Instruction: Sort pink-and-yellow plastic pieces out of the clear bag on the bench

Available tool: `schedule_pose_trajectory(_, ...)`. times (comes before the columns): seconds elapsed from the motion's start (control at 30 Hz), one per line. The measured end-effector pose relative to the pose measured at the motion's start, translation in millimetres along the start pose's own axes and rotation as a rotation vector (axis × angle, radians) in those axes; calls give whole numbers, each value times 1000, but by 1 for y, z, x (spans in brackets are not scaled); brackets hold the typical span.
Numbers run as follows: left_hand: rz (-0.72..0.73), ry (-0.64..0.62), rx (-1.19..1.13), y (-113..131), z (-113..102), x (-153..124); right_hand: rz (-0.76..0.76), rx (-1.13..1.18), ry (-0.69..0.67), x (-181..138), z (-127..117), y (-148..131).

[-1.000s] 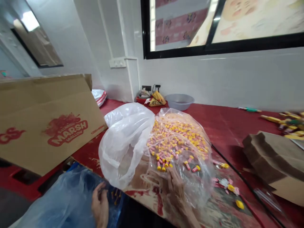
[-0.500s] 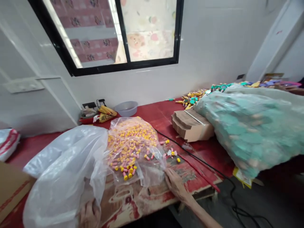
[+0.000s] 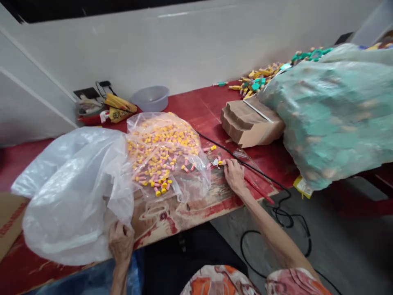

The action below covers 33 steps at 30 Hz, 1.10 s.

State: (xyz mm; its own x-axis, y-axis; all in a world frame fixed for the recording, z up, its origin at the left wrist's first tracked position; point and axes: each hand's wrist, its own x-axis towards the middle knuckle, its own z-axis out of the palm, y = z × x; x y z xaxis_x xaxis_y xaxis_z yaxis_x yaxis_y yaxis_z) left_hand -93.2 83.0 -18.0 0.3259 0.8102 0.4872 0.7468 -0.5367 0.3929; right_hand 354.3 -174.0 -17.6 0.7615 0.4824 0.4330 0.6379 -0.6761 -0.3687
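A clear plastic bag (image 3: 167,153) full of small pink and yellow pieces lies on the red table (image 3: 202,110). A large cloudy white plastic bag (image 3: 70,192) lies to its left. My left hand (image 3: 120,241) grips the white bag's lower edge at the table's front. My right hand (image 3: 235,177) reaches across to a few loose pink and yellow pieces (image 3: 216,162) just right of the clear bag, fingertips touching them. Whether the fingers hold a piece is hidden.
A stack of folded brown cardboard (image 3: 250,123) sits right of the pieces. A big bag of teal items (image 3: 331,110) fills the right side. A black cable (image 3: 276,205) runs over the table edge to the floor. A grey bowl (image 3: 150,98) stands by the wall.
The view swung right and down. My right hand left the clear bag's edge and went right to the loose pieces. My left hand stays on the white bag.
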Motion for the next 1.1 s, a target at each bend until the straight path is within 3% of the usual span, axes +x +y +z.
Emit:
schedule_pose_trajectory(0.1,-52,-22,15,4,-2,0,-7,-50,-68,8,2,14)
schedule_pose_trajectory(0.23,-47,-29,46,4,-2,-1,28,-10,65,-3,4,25)
schedule_pose_trajectory(0.37,-25,-47,78,0,-1,-1,61,5,107,-14,2,32)
schedule_pose_trajectory(0.53,-97,-81,50,1,-2,0,24,64,200,5,-11,27)
schedule_pose_trajectory(0.63,-128,-89,46,5,-3,2,-43,25,89,43,-7,9)
schedule_pose_trajectory(0.8,-150,-88,94,10,-5,3,-116,-114,-245,110,22,-16)
schedule_pose_trajectory(0.87,-160,-94,94,11,-5,2,-117,-136,-316,124,31,-17)
schedule_pose_trajectory(0.97,-184,-107,80,10,-5,-1,-124,-117,-300,131,33,-7)
schedule_pose_trajectory(1.1,-213,-116,75,10,-4,-3,-143,-90,-235,130,15,18)
